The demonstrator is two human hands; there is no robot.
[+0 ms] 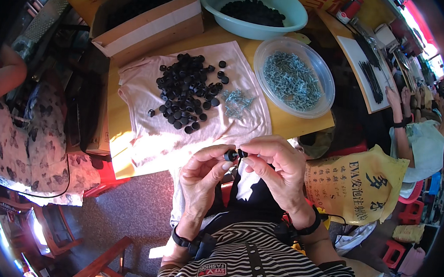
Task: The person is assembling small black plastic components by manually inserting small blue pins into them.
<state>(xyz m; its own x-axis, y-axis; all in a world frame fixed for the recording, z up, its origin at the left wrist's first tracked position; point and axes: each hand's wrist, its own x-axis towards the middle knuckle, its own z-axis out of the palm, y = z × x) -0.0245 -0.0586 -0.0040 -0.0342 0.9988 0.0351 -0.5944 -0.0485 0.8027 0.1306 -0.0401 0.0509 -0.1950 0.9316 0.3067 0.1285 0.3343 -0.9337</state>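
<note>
In front of my body, both hands are raised at the near edge of the table. My left hand (201, 177) pinches a small round black cap (230, 155) between thumb and fingertips. Against it, my right hand (277, 171) grips a second small black piece (242, 153); I cannot tell whether the two are joined. Beyond my hands, a pile of black caps (184, 88) lies on a pale pink cloth (141, 90). At the pile's right side is a small heap of silvery screws (236, 104).
A round see-through tub (319, 108) of screws stands at the table's right. Behind are a light-blue basin (216, 19) of black pieces and a cardboard box (155, 25). Below right lies a yellow sack (356, 185). Other people sit at both sides, one near a white board (356, 70).
</note>
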